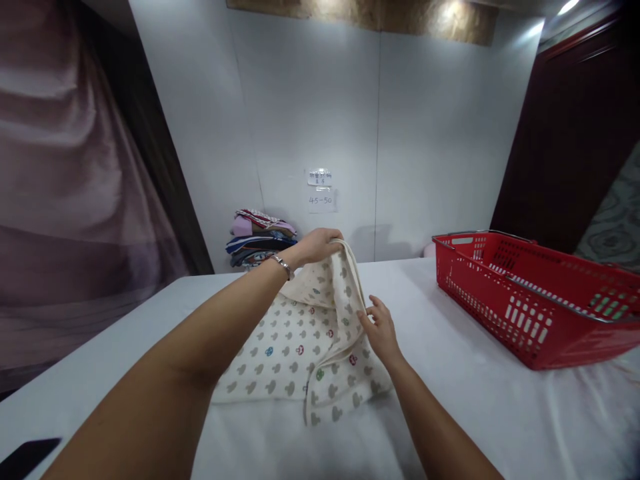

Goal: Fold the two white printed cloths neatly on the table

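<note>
A cream cloth with a grey mushroom print (pixel 295 347) lies on the white table, some mushrooms coloured red, blue and green. Whether it is a garment or a blanket I cannot tell. My left hand (pixel 320 245), with a bracelet on its wrist, is closed on the cloth's far edge and holds that part raised in a fold. Beside the raised fold, my right hand (pixel 380 328) has its fingers apart, thumb and fingertips at the cloth's right edge. The fold hides part of the layer beneath.
A red plastic basket (pixel 530 333) stands on the table (pixel 440 400) at the right. Folded clothes (pixel 260 240) are stacked at the back left against the white wall. Paper labels (pixel 321 199) are stuck there. A dark flat object (pixel 30 457) lies at the lower left.
</note>
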`<action>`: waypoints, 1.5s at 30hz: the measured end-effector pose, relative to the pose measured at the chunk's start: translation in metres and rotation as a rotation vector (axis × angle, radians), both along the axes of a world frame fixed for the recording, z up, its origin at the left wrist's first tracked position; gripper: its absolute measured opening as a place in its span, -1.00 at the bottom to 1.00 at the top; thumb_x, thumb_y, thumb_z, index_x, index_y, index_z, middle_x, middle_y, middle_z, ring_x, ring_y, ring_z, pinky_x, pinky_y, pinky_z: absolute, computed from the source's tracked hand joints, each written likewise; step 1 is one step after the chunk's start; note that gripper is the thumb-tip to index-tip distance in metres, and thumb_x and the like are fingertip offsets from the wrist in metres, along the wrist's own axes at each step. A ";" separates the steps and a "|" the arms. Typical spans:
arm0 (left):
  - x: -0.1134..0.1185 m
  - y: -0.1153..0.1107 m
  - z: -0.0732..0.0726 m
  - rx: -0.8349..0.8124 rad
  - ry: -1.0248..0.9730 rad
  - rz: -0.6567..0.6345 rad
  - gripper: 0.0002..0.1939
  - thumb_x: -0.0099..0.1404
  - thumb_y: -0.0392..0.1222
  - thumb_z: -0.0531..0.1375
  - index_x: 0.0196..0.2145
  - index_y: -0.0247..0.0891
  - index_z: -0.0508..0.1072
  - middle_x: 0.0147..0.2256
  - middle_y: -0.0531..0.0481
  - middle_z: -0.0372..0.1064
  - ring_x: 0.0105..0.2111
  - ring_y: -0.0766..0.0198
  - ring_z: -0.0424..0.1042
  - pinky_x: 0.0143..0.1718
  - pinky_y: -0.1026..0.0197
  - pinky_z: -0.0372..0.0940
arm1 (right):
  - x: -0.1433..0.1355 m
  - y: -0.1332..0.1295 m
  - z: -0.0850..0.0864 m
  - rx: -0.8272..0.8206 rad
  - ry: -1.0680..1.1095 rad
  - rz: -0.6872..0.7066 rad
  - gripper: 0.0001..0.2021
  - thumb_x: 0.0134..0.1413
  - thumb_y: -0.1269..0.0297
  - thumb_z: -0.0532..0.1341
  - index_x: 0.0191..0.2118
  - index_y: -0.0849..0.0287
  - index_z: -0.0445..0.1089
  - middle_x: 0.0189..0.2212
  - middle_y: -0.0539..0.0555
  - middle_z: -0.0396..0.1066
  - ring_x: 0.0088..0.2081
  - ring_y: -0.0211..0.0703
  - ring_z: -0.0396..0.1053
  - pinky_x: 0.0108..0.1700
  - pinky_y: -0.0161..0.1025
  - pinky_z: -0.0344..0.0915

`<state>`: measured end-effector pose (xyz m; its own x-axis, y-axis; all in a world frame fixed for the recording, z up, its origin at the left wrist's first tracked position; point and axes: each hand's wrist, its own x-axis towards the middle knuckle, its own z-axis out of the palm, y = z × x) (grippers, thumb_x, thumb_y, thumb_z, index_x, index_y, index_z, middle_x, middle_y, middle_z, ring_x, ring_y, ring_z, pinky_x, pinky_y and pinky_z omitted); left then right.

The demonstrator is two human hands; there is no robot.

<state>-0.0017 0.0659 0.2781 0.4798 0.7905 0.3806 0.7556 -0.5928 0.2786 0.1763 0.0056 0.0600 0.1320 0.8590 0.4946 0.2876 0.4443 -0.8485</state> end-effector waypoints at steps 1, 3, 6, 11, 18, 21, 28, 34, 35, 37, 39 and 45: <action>0.000 -0.001 0.001 -0.006 -0.004 -0.006 -0.77 0.17 -0.11 0.08 -0.32 -0.26 0.46 -0.37 0.02 0.42 -0.34 0.25 0.35 -0.31 0.27 0.19 | -0.001 0.003 -0.002 -0.044 0.038 0.043 -0.71 0.00 0.06 0.18 -0.57 0.14 0.27 -0.28 0.14 0.36 -0.22 -0.07 0.27 -0.34 -0.25 0.22; -0.001 -0.003 0.002 -0.014 -0.009 -0.016 -0.76 0.17 -0.11 0.08 -0.31 -0.26 0.46 -0.36 0.02 0.42 -0.33 0.25 0.35 -0.31 0.27 0.19 | -0.002 0.007 -0.006 -0.117 0.131 0.101 -0.71 0.00 0.04 0.18 -0.55 0.14 0.26 -0.52 0.01 0.29 -0.43 -0.19 0.22 -0.42 -0.29 0.16; -0.004 -0.005 0.006 -0.021 -0.009 -0.031 -0.75 0.17 -0.10 0.07 -0.30 -0.27 0.46 -0.35 0.01 0.42 -0.33 0.25 0.34 -0.30 0.28 0.20 | -0.003 0.012 -0.009 -0.135 0.226 0.082 -0.69 -0.06 0.03 0.23 -0.54 0.14 0.22 -0.63 -0.10 0.14 -0.54 -0.28 0.10 -0.48 -0.33 0.08; -0.012 -0.011 0.008 -0.066 0.001 -0.030 -0.72 0.17 -0.07 0.06 -0.29 -0.28 0.45 -0.36 0.00 0.42 -0.35 0.26 0.34 -0.36 0.30 0.18 | 0.005 0.019 -0.007 -0.158 0.305 0.068 -0.68 -0.20 0.07 0.32 -0.37 0.13 0.26 -0.63 -0.15 0.11 -0.56 -0.28 0.08 -0.51 -0.33 0.06; -0.024 -0.007 -0.002 -0.105 0.003 0.007 -0.72 0.13 -0.08 0.08 -0.29 -0.27 0.47 -0.34 0.00 0.43 -0.35 0.26 0.35 -0.39 0.32 0.18 | 0.029 0.022 -0.007 -0.163 0.243 0.176 -0.69 -0.17 0.01 0.29 -0.46 0.19 0.38 -0.58 -0.04 0.28 -0.49 -0.23 0.20 -0.46 -0.30 0.14; -0.029 -0.005 -0.008 -0.134 0.038 0.023 -0.75 0.11 -0.11 0.09 -0.33 -0.27 0.47 -0.38 0.01 0.42 -0.38 0.28 0.33 -0.41 0.32 0.16 | 0.035 0.022 -0.005 -0.164 0.249 0.189 -0.67 -0.20 -0.02 0.30 -0.50 0.19 0.38 -0.60 -0.05 0.28 -0.50 -0.23 0.20 -0.45 -0.29 0.15; -0.019 -0.013 0.003 -0.454 -0.472 -0.055 -0.83 0.11 -0.14 0.15 -0.36 -0.28 0.39 -0.43 0.01 0.35 -0.46 0.35 0.29 -0.40 0.30 0.23 | 0.072 0.021 0.070 -0.279 0.501 0.310 -0.65 -0.28 -0.01 0.36 -0.48 0.14 0.30 -0.63 -0.07 0.28 -0.60 -0.26 0.19 -0.54 -0.31 0.15; 0.005 -0.010 0.006 -0.585 -0.483 -0.041 -0.89 0.10 -0.20 0.18 -0.39 -0.27 0.40 -0.44 0.00 0.37 -0.46 0.31 0.33 -0.40 0.24 0.25 | 0.132 -0.018 0.112 -0.367 0.287 0.399 -0.68 -0.21 0.06 0.38 -0.36 0.15 0.41 -0.49 0.04 0.39 -0.52 -0.22 0.29 -0.51 -0.30 0.21; 0.008 -0.010 0.001 -0.620 -0.464 -0.088 -0.89 0.09 -0.20 0.19 -0.39 -0.27 0.41 -0.44 0.01 0.37 -0.45 0.31 0.33 -0.38 0.24 0.24 | 0.140 -0.028 0.108 -0.391 0.219 0.401 -0.69 -0.19 0.05 0.37 -0.35 0.15 0.42 -0.48 0.04 0.39 -0.51 -0.21 0.28 -0.50 -0.30 0.21; 0.015 -0.012 -0.010 -0.695 -0.436 -0.218 -0.88 0.09 -0.18 0.20 -0.40 -0.27 0.41 -0.44 0.02 0.37 -0.43 0.32 0.34 -0.34 0.25 0.24 | 0.151 -0.047 0.093 -0.425 0.078 0.409 -0.71 -0.13 0.03 0.34 -0.36 0.14 0.42 -0.47 0.03 0.38 -0.48 -0.21 0.28 -0.46 -0.29 0.21; 0.022 -0.017 -0.025 -0.762 -0.380 -0.307 -0.86 0.08 -0.15 0.21 -0.40 -0.26 0.43 -0.43 0.04 0.38 -0.42 0.32 0.34 -0.32 0.26 0.23 | 0.158 -0.062 0.076 -0.454 -0.037 0.430 -0.72 -0.09 0.01 0.32 -0.39 0.14 0.42 -0.47 0.02 0.36 -0.44 -0.20 0.27 -0.41 -0.28 0.22; 0.042 -0.038 -0.059 -0.797 -0.191 -0.370 -0.83 0.08 -0.12 0.20 -0.38 -0.27 0.44 -0.43 0.06 0.36 -0.42 0.33 0.29 -0.36 0.30 0.17 | 0.165 -0.079 0.039 -0.560 -0.190 0.517 -0.67 -0.05 -0.04 0.25 -0.40 0.16 0.42 -0.45 0.04 0.38 -0.38 -0.14 0.31 -0.30 -0.20 0.29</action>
